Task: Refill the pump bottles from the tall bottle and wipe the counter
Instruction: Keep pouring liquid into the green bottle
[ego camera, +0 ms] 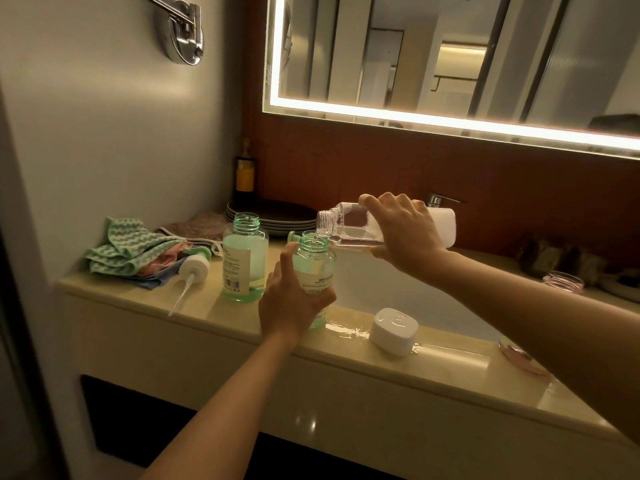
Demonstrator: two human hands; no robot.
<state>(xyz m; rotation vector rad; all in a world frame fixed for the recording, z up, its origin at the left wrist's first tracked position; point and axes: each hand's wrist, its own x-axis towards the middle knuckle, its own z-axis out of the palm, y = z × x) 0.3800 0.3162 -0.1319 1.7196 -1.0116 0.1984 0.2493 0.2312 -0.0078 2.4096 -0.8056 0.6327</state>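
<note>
Two pump bottles, print illegible, one barcode

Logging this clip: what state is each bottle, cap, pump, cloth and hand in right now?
Tall bottle: uncapped, tipped, pouring, gripped by right hand.
Near pump bottle: upright, pump off, being filled, held by left hand.
Far pump bottle: upright, pump off, partly full.
Pump head: lying on counter.
White cap: off, lying on wet counter.
Cloths: piled on counter.

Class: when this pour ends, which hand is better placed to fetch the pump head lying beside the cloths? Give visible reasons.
Probably left. The left hand holds the bottle being filled, nearer the pump head; the right hand grips the tilted tall bottle on the far side.
</note>
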